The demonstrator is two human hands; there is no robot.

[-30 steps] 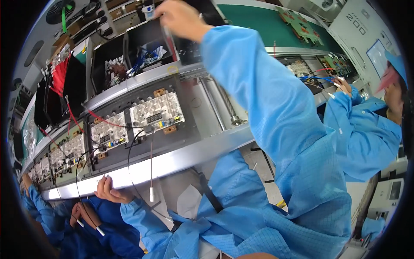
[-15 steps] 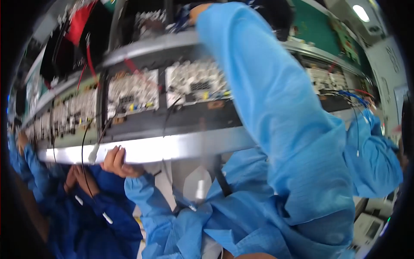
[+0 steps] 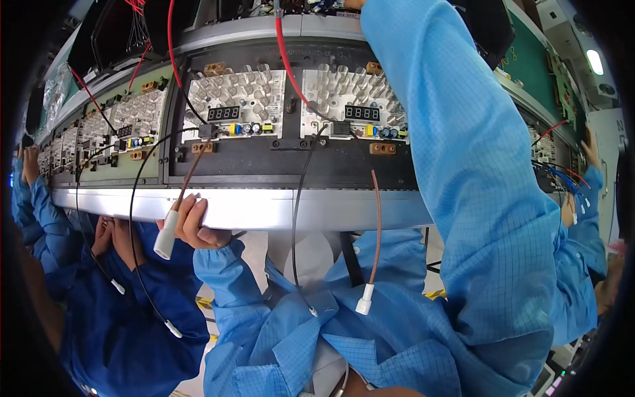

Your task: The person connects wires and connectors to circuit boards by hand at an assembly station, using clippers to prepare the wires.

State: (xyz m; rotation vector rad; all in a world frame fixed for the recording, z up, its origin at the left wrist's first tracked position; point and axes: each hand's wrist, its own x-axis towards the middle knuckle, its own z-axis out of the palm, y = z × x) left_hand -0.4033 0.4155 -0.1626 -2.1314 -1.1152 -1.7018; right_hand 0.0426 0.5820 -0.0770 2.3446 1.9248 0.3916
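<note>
My left hand (image 3: 192, 226) curls its fingers over the front edge of a silver metal rail (image 3: 254, 210). Right beside those fingers hangs a white connector (image 3: 167, 235) on a brown wire. My right arm, in a blue sleeve, stretches across the rail to the far side. Only a sliver of my right hand (image 3: 355, 3) shows at the top edge; its fingers are hidden. Between my arms lie two white circuit boards, a left board (image 3: 248, 99) and a right board (image 3: 317, 119), in a black fixture (image 3: 264, 162). Both carry clear upright LEDs and a black digit display.
A red cable (image 3: 284, 59) runs down to the right board. A second white connector (image 3: 364, 300) hangs before my chest. At left sits a person in dark blue (image 3: 145, 311), hands at the rail. A green fixture (image 3: 149, 155) holds more boards. Another blue-sleeved person (image 3: 579, 264) is at right.
The view has shifted and sharpened, with the boards now larger. My right hand has slipped mostly past the top edge. My left hand still grips the rail.
</note>
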